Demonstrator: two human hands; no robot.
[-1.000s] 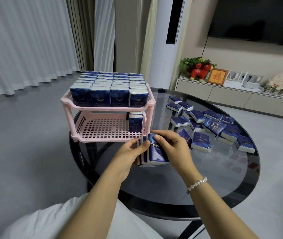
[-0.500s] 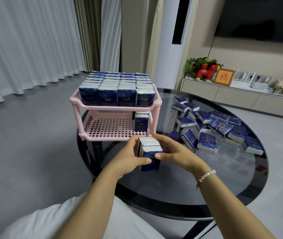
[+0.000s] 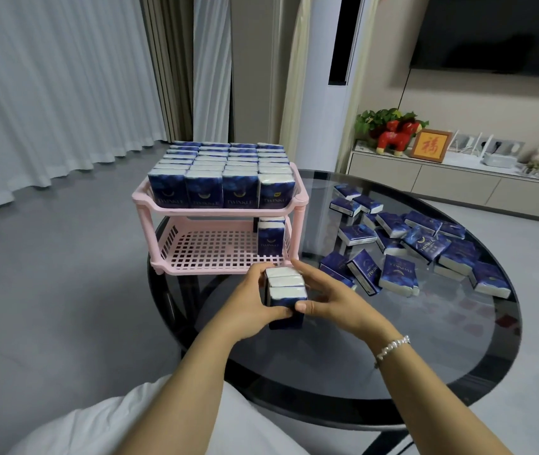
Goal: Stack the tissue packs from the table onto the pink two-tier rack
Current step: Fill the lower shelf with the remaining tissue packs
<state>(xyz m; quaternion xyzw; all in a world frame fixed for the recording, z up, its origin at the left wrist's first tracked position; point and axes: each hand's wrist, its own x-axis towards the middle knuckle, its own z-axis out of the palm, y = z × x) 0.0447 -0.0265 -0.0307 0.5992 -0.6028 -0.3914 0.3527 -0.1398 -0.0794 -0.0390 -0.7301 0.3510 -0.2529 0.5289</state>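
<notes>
A pink two-tier rack (image 3: 222, 211) stands at the left of a round dark glass table (image 3: 376, 349). Its top tier is packed with upright blue tissue packs (image 3: 222, 178). On the lower tier a short row of upright packs (image 3: 270, 236) stands at the right end. My left hand (image 3: 253, 305) and my right hand (image 3: 324, 298) press from both sides on a bundle of three upright tissue packs (image 3: 286, 290), which stands on the glass just in front of the rack's lower right corner.
Several loose blue tissue packs (image 3: 419, 244) lie scattered over the right half of the table. Behind it runs a low cabinet (image 3: 458, 185) with a red toy figure and a framed picture. Curtains hang at the left, grey floor lies beside the table.
The packs in my hands have been turned from leaning to upright and squared into a tight bundle. The view has shifted slightly, with the rack appearing further right.
</notes>
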